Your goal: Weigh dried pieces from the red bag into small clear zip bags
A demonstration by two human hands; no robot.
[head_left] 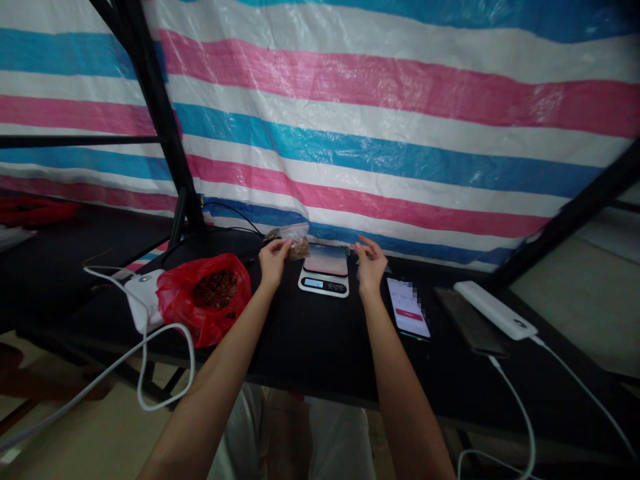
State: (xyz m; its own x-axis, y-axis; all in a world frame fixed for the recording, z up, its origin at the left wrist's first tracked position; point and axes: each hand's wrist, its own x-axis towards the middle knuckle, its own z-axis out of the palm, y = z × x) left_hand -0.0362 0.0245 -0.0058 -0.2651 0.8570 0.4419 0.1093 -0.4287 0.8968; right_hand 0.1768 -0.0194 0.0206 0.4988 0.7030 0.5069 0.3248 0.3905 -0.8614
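My left hand (273, 263) is closed, thumb and fingers pinching the edge of a small clear zip bag (300, 249) with brown bits inside. Between my hands lies a white digital kitchen scale (324, 287) with a lit display and a dark, shiny weighing plate (326, 261). Nothing stands on that plate. To the right of the scale is my right hand (371, 267), its fingers apart and the index finger stretched out. A bit of clear plastic (388, 269) shows beside it; whether the hand touches it I cannot tell.
At left, a red plastic bag (173, 300) of brown nuts or beans (216, 289) sits against a white power strip (143, 300) with a looping cable. Rightward lie a lit phone (407, 308), a dark phone (470, 323) and a white power bank (495, 310). Striped sheeting (350, 133) hangs behind.
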